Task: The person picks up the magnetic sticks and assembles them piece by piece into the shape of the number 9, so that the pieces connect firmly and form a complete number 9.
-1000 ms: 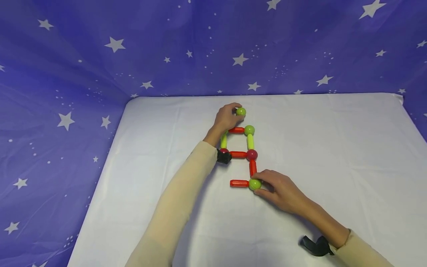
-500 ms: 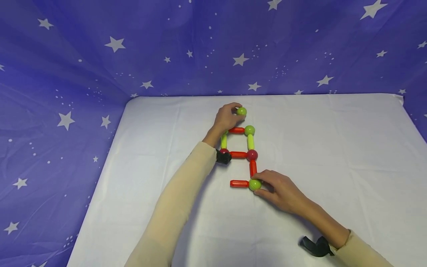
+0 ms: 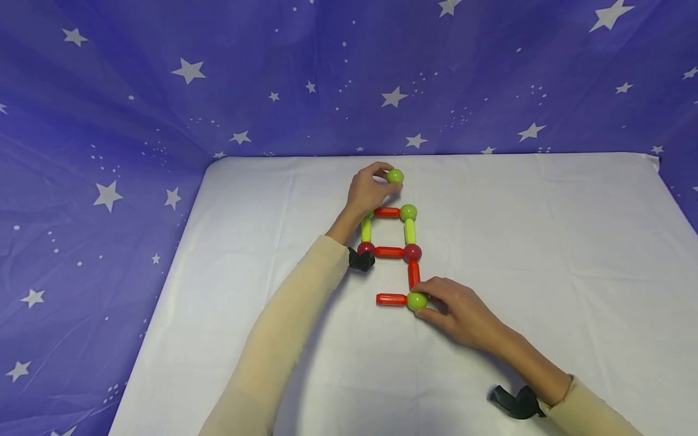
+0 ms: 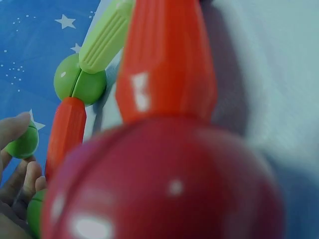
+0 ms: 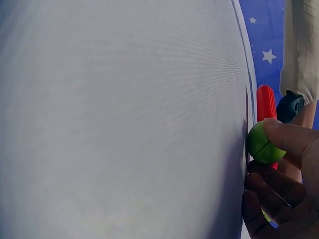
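Note:
My left hand (image 3: 369, 192) pinches a loose green ball (image 3: 395, 176) between thumb and fingers, beyond a stick-and-ball frame. That frame is a square with red sticks (image 3: 388, 252) across and lime sticks (image 3: 410, 231) up its sides. Crimson balls (image 3: 412, 252) form its near corners; a green ball (image 3: 408, 212) is the far right one, and the far left one is mostly behind my left wrist. One red stick (image 3: 414, 274) runs from the near right corner to a green ball (image 3: 417, 301) that my right hand (image 3: 463, 312) pinches. Another red stick (image 3: 391, 300) points left from it.
A white cloth (image 3: 518, 242) covers the table. Purple star-patterned fabric (image 3: 349, 79) hangs behind and at the left. Black wrist mounts sit on both wrists; the left one (image 3: 361, 260) is close to the near left crimson ball (image 4: 164, 184).
My left hand and its green ball have shifted slightly away, toward the back edge, uncovering more of the near left crimson ball. My right hand and the frame look unmoved.

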`<state>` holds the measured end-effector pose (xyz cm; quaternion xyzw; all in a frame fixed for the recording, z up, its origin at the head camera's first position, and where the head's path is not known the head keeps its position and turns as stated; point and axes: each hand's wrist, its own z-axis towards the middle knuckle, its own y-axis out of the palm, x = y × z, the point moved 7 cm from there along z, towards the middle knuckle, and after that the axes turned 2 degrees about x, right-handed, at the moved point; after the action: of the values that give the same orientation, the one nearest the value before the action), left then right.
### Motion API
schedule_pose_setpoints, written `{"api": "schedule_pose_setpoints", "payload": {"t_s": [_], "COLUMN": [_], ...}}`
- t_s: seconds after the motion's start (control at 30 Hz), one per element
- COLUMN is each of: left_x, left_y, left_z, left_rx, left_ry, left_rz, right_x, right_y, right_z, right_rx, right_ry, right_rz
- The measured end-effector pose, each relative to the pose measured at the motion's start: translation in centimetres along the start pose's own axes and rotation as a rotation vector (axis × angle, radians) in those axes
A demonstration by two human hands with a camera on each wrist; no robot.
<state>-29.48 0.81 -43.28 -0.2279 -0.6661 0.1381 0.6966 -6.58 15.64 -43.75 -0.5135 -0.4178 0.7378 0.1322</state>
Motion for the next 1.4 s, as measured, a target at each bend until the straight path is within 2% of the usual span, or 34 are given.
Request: {"api": "schedule_pose_setpoints", "payload": {"t_s": [0.33, 0.6, 1.1, 1.4], "left_x": [0.0, 0.2, -0.1, 0.4], "left_y": [-1.6, -2.2, -3.0, -3.4], "left_z": [-1.5, -3.4, -7.0, -9.9], "left_rx": [0.006, -0.007, -0.114, -0.207], "left_ry": [0.075, 0.109, 0.128, 0.152], "left_rz": [-0.073, -0.061, -0.081, -0.17], "right_x": [-0.1, 0.0, 0.1, 0.1], "right_y": [0.0, 0.1, 0.2, 0.1], "right_z": [0.1, 0.0, -0.1, 0.0], "right_rx": [0.003, 0.008, 0.01, 0.009], "right_ry": [-0.01, 0.0, 0.014, 0.014], "right_rz": [0.013, 0.013, 0.01, 0.017]}}
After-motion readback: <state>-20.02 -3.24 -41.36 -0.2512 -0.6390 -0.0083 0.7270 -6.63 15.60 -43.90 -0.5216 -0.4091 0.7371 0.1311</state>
